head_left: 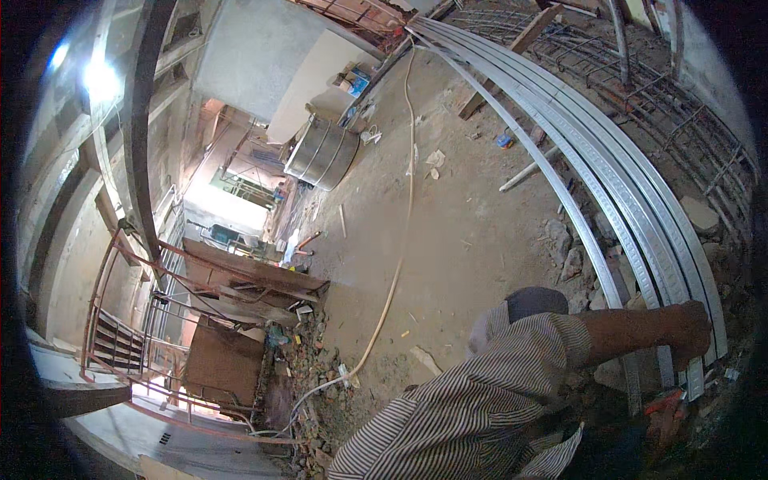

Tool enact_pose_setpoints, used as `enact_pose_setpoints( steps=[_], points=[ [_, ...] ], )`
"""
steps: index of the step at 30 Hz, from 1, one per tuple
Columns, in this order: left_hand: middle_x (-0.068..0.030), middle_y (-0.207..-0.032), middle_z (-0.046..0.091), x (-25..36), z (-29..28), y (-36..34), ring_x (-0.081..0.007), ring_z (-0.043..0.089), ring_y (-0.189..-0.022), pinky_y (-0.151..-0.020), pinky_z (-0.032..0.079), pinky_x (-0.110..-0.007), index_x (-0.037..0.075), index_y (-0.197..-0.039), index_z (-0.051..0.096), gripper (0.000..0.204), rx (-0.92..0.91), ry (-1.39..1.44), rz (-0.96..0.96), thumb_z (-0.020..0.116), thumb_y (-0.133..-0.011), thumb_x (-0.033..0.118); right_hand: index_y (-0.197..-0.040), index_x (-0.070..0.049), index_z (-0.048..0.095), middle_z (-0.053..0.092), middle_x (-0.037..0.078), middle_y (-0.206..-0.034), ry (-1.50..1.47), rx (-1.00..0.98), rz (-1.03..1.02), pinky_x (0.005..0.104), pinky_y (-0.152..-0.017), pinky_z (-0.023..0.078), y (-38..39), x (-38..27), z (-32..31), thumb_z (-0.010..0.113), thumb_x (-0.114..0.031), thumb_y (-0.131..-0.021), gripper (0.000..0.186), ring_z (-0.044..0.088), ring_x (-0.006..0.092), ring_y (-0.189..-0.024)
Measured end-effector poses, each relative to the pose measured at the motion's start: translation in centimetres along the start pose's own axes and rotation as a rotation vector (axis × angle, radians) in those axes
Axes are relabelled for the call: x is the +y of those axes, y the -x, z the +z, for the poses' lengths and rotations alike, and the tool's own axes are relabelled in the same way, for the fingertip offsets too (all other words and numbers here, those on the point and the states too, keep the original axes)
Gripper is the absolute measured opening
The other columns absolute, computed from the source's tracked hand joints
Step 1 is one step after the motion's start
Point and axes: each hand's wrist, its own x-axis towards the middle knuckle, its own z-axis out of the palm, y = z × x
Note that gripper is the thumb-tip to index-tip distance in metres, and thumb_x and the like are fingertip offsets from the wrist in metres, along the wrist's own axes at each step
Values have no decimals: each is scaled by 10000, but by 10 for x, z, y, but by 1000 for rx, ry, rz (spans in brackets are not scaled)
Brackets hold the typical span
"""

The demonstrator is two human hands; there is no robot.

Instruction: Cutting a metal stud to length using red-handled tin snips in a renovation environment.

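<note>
My left arm, in a striped sleeve, reaches across from the lower edge to the right. My left hand [690, 328] is closed around one of the long silvery metal channels [640, 192] near its near end. The channels lie side by side in a bundle that curves away to the top of the view. Just below my hand, a red object [666, 406] sits in shadow among the channel ends; its kind cannot be made out. My right hand does not show.
Rebar cages [640, 88] lie along the right. Broken stones [570, 260] and a short pale pipe [528, 170] sit beside the channels. A hose [410, 160] crosses the dirt floor, with a metal drum [322, 152] farther off. Red-brown metal frames and boards [224, 360] stand left.
</note>
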Motion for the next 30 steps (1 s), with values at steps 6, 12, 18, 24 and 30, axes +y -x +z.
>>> enact_pose_setpoints(
  steps=[6,12,18,24,30],
  points=[
    [-82,-1025,688,2,7,4,-293,638,-1004,-825,469,-459,147,-1052,721,475,-63,72,42,684,-755,516,-1333,-71,439,413,124,-1312,-37,40,-29,407,-948,404,-7,9,-20,395,-366,-1002,445,437,242,-1179],
    [-147,-894,678,5,30,6,-300,657,-890,-809,500,-461,55,-857,709,266,141,235,-25,755,-680,248,-1376,-77,406,375,132,-1389,-821,-70,-118,420,-992,391,38,-3,-114,354,-363,-1018,461,411,251,-1251],
    [-164,-1073,651,-3,26,12,-321,626,-976,-914,469,-466,78,-1143,612,386,162,128,-52,620,-761,136,-1309,-67,454,435,111,-1267,-1157,-186,-270,417,-929,412,116,-23,-86,429,-345,-986,427,457,229,-1118],
    [-133,-1307,505,-8,30,9,-312,456,-1215,-959,417,-483,100,-1227,569,526,499,26,-261,705,-719,114,-1120,-30,586,602,47,-863,-113,623,12,381,-705,473,119,-21,-29,655,-307,-882,371,582,174,-777],
    [-195,-1041,612,-1,58,39,-387,578,-953,-838,481,-451,40,-1079,614,433,371,388,-284,748,-682,147,-1139,-34,612,570,13,-787,115,540,338,364,-664,470,119,-11,-23,691,-339,-858,421,561,151,-716]
  ],
)
